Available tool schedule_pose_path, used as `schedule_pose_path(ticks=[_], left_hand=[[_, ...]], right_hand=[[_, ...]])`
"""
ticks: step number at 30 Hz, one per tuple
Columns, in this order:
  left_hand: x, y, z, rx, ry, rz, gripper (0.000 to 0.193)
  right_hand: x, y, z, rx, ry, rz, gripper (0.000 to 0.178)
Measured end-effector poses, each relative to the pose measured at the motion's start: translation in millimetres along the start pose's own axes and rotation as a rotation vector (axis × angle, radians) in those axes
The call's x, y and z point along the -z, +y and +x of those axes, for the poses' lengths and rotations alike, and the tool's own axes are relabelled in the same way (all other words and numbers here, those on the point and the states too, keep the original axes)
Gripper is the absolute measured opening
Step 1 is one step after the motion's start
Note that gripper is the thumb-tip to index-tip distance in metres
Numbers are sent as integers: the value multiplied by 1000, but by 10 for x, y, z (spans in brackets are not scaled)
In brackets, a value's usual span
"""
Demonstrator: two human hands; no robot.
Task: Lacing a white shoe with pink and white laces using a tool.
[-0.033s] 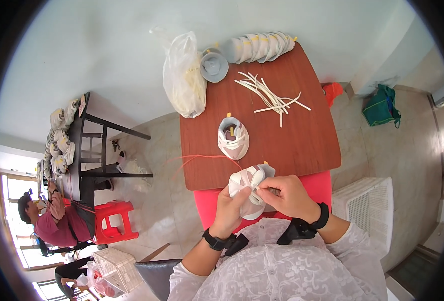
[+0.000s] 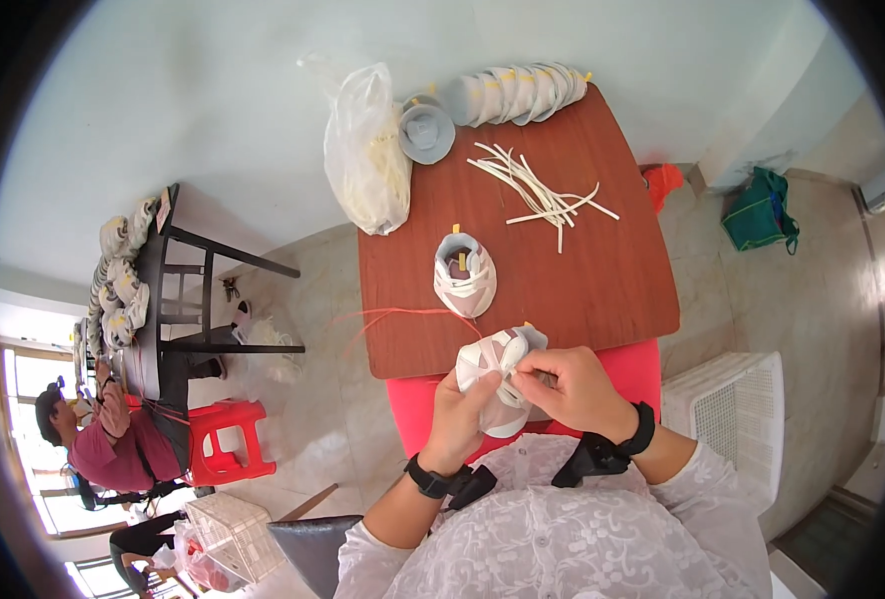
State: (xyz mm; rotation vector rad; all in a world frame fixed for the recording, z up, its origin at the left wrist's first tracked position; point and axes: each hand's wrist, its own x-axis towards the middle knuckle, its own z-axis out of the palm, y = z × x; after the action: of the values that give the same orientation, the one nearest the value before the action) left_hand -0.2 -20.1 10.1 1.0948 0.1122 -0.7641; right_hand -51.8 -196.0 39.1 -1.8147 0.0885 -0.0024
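Observation:
Just in front of the table's near edge I hold a white and pale pink shoe upper. My left hand is closed round its left side, thumb on top. My right hand pinches a white shoelace at the lacing; its fingertips partly hide the lace. On the table, a little beyond, stands a second laced shoe upper with a yellow tab. A thin red cord runs across the table's left edge, its near end beside the held upper.
The brown table carries loose white laces, a plastic bag and a row of nested uppers at the back. A white basket stands right. A co-worker sits left near a red stool.

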Motion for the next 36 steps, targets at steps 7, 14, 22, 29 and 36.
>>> schedule_pose_path(ticks=[7,14,22,29,36], left_hand=[[-39,-7,4,-66,34,-32,34],[59,19,7,-18,-82,3,32],[4,44,-14,-1,-28,37,31],[38,43,-40,-15,-38,194,32],[60,24,-64,-57,-56,249,30]], right_hand=[[22,-9,50,-14,34,-17,18],[20,14,51,-121,-24,84,23],[-11,-37,36,-144,20,94,17],[-19,-4,0,-186,24,167,20],[-1,-52,-3,-194,7,155,19]])
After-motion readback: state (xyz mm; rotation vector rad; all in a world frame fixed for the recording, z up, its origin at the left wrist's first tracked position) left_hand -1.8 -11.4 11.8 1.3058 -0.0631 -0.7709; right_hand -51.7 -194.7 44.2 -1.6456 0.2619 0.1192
